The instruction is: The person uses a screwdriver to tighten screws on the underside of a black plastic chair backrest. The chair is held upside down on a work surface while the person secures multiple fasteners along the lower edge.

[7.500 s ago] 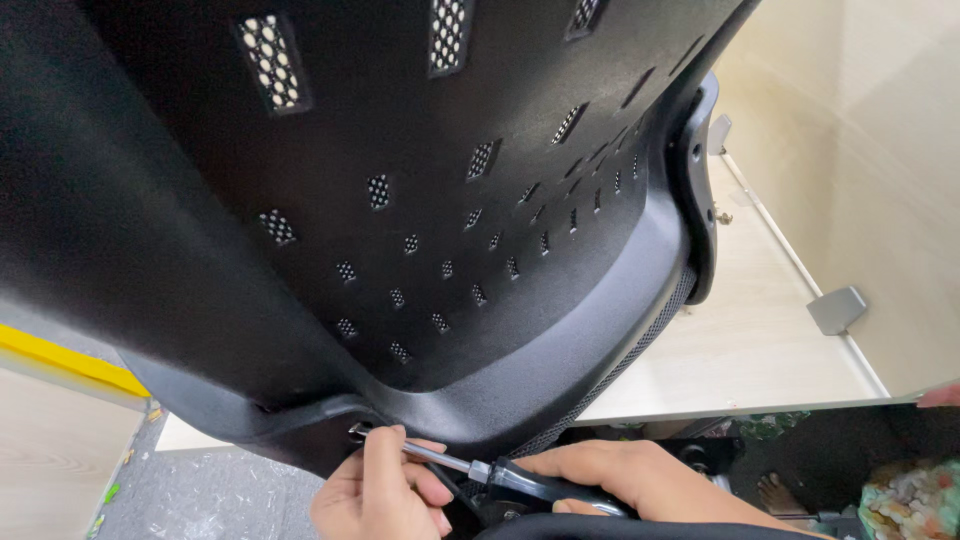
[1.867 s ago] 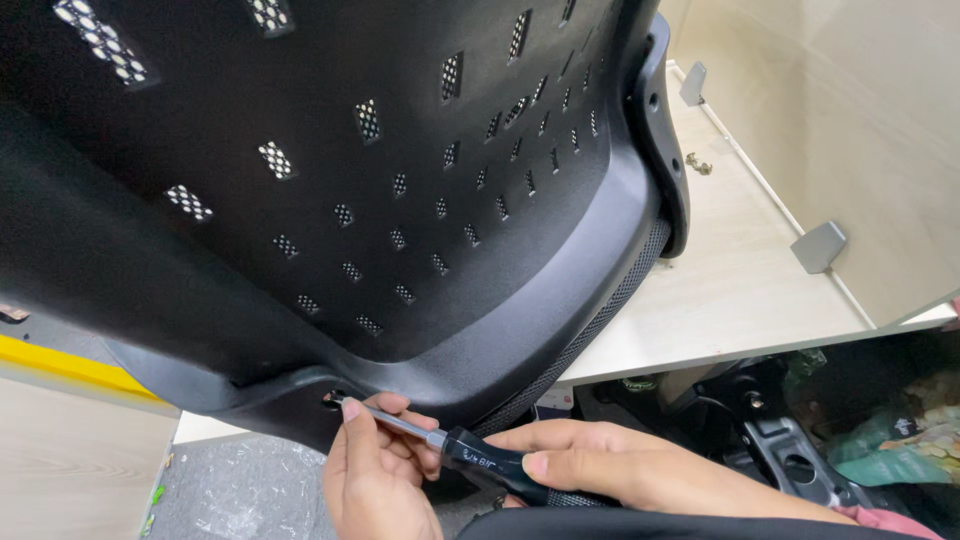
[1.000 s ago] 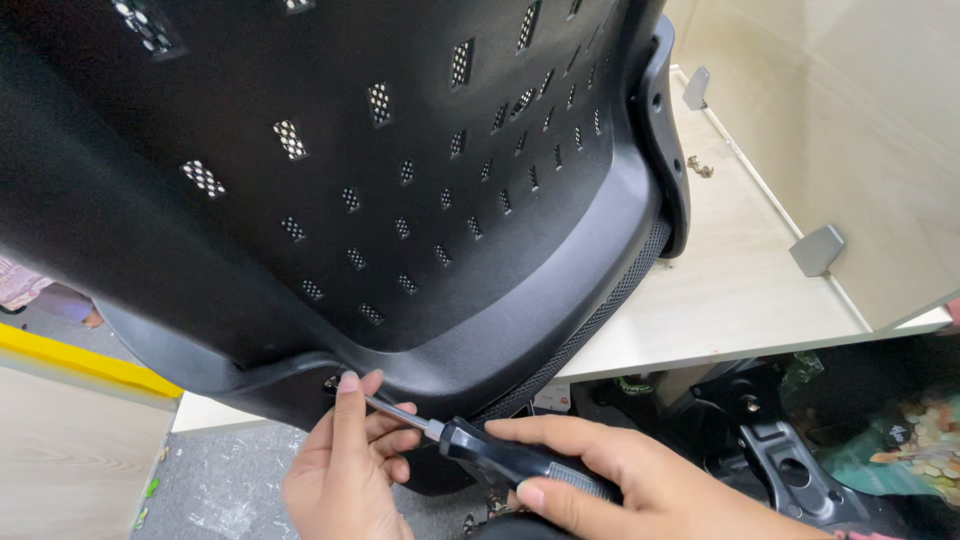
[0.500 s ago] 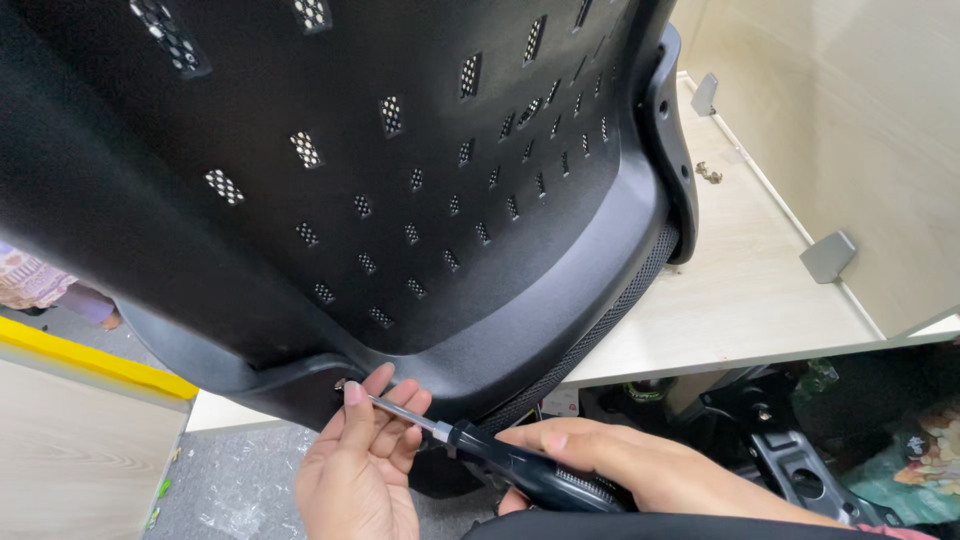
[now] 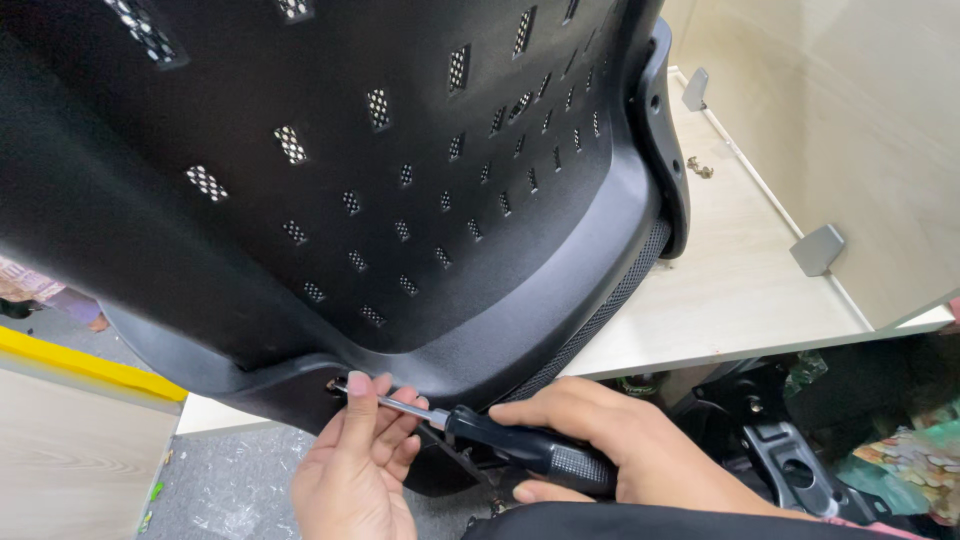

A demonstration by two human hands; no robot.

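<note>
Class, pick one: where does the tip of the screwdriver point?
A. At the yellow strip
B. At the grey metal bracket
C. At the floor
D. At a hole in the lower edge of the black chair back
D: the screwdriver, gripped by the right hand and steadied by the left hand, meets a hole in the chair back.

The chair back (image 5: 330, 170) runs off the top and left edges; the screwdriver (image 5: 500, 440) tip is hidden in a recess behind the left hand's (image 5: 355, 470) fingers; both wrists are cut off at the bottom edge; small hardware (image 5: 698, 168) on the board is too small to tell.
</note>
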